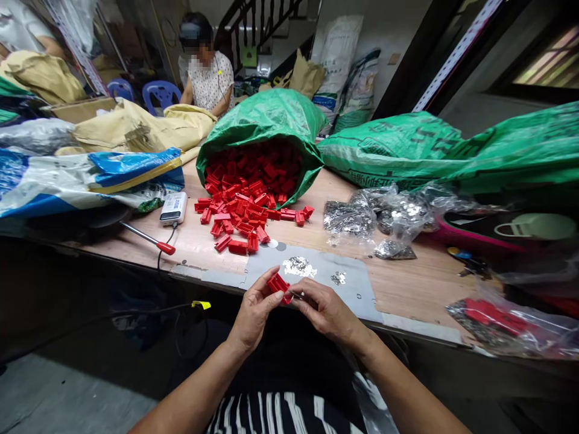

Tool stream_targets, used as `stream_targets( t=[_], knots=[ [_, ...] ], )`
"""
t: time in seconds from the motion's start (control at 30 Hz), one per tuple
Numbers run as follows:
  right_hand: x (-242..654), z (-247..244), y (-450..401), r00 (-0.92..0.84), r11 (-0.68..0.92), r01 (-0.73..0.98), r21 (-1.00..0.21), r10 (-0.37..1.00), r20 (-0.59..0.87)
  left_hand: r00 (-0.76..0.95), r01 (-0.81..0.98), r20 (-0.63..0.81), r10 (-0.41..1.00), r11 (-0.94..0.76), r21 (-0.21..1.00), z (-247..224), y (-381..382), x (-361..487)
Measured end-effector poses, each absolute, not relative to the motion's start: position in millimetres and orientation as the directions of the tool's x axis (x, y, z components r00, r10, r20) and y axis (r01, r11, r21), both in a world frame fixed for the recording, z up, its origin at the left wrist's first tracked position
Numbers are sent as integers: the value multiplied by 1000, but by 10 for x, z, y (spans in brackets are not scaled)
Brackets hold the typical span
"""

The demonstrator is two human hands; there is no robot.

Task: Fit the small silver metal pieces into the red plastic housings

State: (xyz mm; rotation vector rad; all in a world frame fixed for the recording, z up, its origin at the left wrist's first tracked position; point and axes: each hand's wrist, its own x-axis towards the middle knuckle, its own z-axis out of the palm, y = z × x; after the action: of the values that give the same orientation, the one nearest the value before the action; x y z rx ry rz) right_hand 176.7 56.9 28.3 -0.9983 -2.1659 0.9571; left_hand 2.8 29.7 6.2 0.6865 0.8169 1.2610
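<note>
Between the thumb and fingers of my left hand [256, 310] is a red plastic battery-holder-like case [278, 286], tilted, just above the table's front edge. My right hand [323, 307] meets the case's right end with thumb and forefinger pinched together. A small metal-looking bit seems to show at those fingertips, too small to name. Just beyond my hands, a pile of small shiny metal pieces [299, 266] lies on a grey mat [266, 260], with a smaller cluster of metal pieces [338, 278] to its right.
Loose red cases [244, 214] spill from a green sack [271, 114]. Plastic bags of metal parts [350, 218] lie right of it. A white power bank [174, 208] with a cable and a red-tipped lever [151, 238] are at left. Another person [210, 81] sits behind.
</note>
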Motion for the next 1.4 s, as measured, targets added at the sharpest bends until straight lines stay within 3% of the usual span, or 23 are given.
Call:
stream_targets(
  t=[0.1, 0.37, 0.67, 0.97, 1.4],
  knots=[
    [1778, 277, 576, -615, 541, 399, -740, 757, 222, 118, -530, -172, 978, 209, 822, 96, 305, 25],
    [1800, 262, 581, -602, 530, 411, -741, 769, 216, 146, -549, -196, 970, 244, 799, 152, 330, 19],
    [1819, 147, 595, -583, 591, 396, -702, 753, 305, 151, -655, -200, 968, 250, 713, 94, 369, 68],
    [1821, 152, 595, -571, 627, 363, -689, 734, 367, 128, -648, -219, 967, 249, 720, 90, 394, 84],
    [1841, 130, 625, -560, 476, 412, -777, 805, 196, 182, -709, -212, 960, 277, 649, 64, 431, 112]
  ],
)
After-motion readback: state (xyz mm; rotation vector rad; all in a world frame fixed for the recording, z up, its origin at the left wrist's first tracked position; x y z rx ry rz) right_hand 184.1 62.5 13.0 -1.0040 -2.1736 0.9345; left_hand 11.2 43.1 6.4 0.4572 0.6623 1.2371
